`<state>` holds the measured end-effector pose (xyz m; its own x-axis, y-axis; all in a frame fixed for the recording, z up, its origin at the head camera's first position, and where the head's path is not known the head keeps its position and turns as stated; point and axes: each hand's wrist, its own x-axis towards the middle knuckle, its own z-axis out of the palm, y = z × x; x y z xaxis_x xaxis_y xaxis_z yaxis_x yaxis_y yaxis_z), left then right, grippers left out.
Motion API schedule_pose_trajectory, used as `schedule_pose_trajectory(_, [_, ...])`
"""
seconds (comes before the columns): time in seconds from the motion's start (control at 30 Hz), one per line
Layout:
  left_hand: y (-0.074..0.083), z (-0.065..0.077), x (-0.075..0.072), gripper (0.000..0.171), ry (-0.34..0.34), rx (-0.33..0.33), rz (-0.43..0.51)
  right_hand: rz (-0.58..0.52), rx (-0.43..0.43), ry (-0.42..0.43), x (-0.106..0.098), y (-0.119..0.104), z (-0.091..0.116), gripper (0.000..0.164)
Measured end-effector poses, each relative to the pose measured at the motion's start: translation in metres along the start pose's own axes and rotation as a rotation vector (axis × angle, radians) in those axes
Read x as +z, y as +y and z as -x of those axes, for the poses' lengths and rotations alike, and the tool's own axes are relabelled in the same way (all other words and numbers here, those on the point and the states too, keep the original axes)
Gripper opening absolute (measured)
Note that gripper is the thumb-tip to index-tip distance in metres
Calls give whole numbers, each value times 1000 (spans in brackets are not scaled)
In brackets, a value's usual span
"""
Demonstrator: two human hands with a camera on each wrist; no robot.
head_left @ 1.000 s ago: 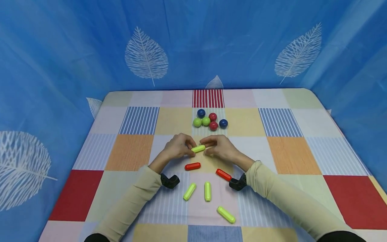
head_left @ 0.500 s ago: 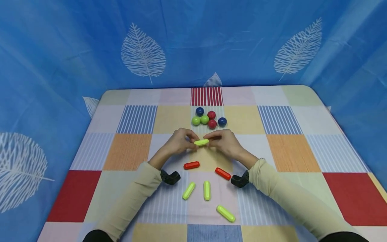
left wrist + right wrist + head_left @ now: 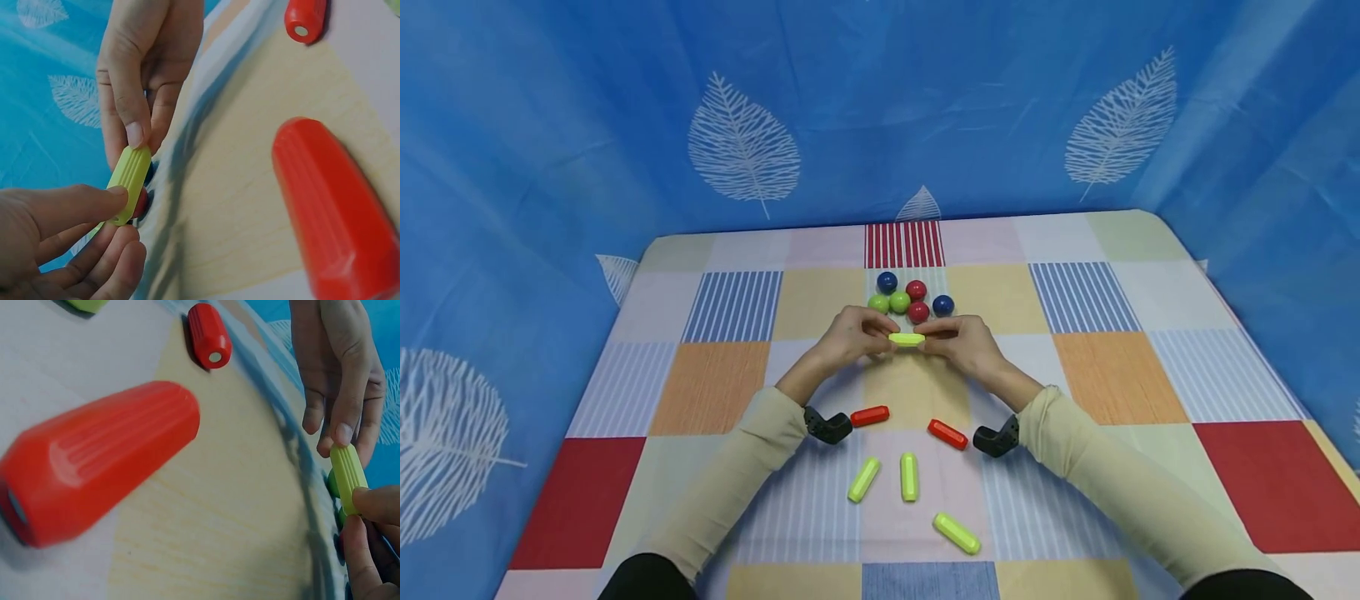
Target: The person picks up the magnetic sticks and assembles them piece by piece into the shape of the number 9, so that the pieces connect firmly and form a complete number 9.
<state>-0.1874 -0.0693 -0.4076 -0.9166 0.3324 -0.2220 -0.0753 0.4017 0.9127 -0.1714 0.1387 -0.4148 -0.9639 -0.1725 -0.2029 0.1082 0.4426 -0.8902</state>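
A yellow-green ribbed rod is held level in front of the balls, one end in each hand. My left hand pinches its left end between thumb and fingers. At the other end, the thumb and fingers of my right hand grip it. Both wrist views show the rod between the two thumbs, lifted off the cloth. Just beyond it lie a cluster of shiny balls: green, red and blue. Nearer than the hands are two red rods, a left one and a right one, with pale round end discs.
Several more yellow-green rods lie towards the front: one slanted, one straight and one nearest the front edge. A patchwork cloth covers the table. Blue leaf-print curtains stand behind and at both sides.
Both hands have carried the yellow-green rod forward, closer to the balls, and turned it from slanted to level. My right hand now grips its right end. The other rods and the balls stay put.
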Motion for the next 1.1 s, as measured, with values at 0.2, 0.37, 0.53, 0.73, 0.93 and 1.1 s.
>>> schedule_pose_trajectory(0.2, [-4,-3,3,20,12,-25,-18,-4,-6,-9,1,5,-4,27])
schedule_pose_trajectory(0.37, [-6,-4,5,20,31,-24,-72,33,-31,-6,5,9,-6,27])
schedule_pose_trajectory(0.53, [-9,-7,6,19,44,26,-132,55,-79,8,9,13,-8,26])
schedule_pose_trajectory(0.73, [-10,-8,7,20,59,61,-183,60,-108,29,11,13,-9,24])
schedule_pose_trajectory(0.93, [-11,-8,9,18,74,76,-204,74,-113,15,8,13,-10,24])
schedule_pose_trajectory(1.1, [-11,-8,12,18,69,63,-214,58,-110,66,-14,3,-15,23])
